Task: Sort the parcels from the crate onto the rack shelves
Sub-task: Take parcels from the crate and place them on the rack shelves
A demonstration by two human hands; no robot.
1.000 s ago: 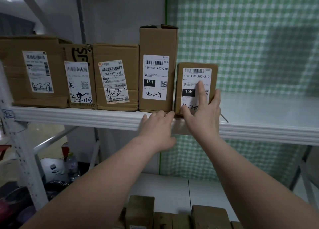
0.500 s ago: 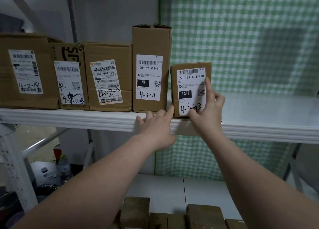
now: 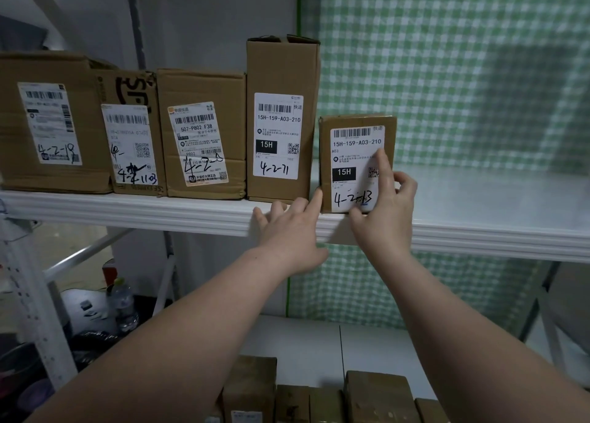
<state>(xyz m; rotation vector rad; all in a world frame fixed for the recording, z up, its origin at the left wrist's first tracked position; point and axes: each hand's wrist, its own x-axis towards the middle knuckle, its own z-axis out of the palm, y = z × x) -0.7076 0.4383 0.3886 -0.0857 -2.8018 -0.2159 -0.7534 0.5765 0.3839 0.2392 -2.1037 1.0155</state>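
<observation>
Cardboard box (image 3: 348, 154), upright on the shelf (image 3: 127, 208) edge!
Right hand (image 3: 383, 218) pinches its right side, forefinger flat on the label (image 3: 354, 141); left hand (image 3: 290, 231), fingers straight, touches its lower left corner. Best slide it flush against the tall box (image 3: 282, 71), label outward.

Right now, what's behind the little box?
Behind the little box the white shelf runs back to green checked cloth. The box hides the spot directly behind it.
</observation>
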